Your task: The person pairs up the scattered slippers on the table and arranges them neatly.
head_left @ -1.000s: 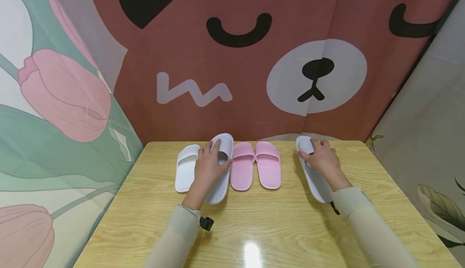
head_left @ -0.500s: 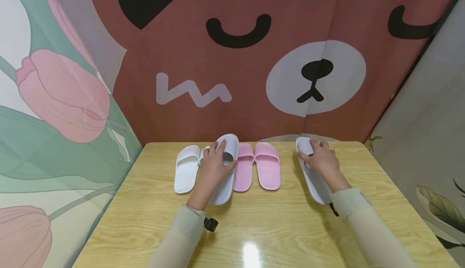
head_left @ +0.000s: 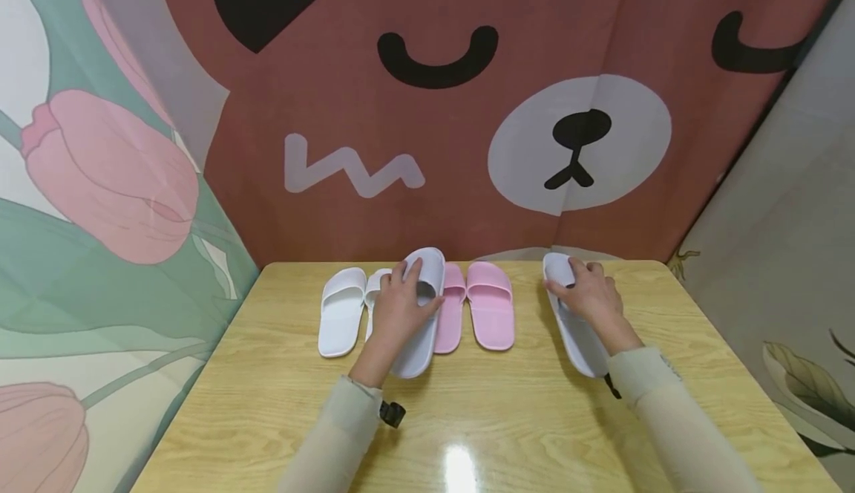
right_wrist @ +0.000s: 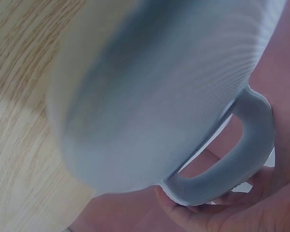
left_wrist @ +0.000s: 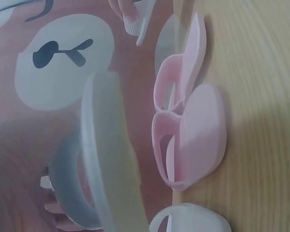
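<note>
My left hand (head_left: pixel 398 311) grips a pale lilac-grey slipper (head_left: pixel 419 350) across its strap. In the left wrist view this slipper (left_wrist: pixel 108 145) is raised off the table, near the pink pair. From the head it overlaps the left pink slipper (head_left: pixel 450 326) and the second white slipper (head_left: pixel 374 289). Further right, my right hand (head_left: pixel 591 291) holds the matching lilac-grey slipper (head_left: pixel 578 341) by its strap, thumb on the left side. The right wrist view shows that slipper (right_wrist: pixel 159 111) tilted over the wood.
A white slipper (head_left: pixel 339 322) lies leftmost in the row on the wooden table (head_left: pixel 521 419). The right pink slipper (head_left: pixel 492 322) lies beside its mate, toes to the back edge. A bear-print curtain (head_left: pixel 454 218) hangs behind, with a floral curtain (head_left: pixel 120 300) at left.
My left hand has carried its slipper rightward, from beside the pink pair to over the left pink slipper, uncovering part of the second white slipper. The right hand has stayed nearly still.
</note>
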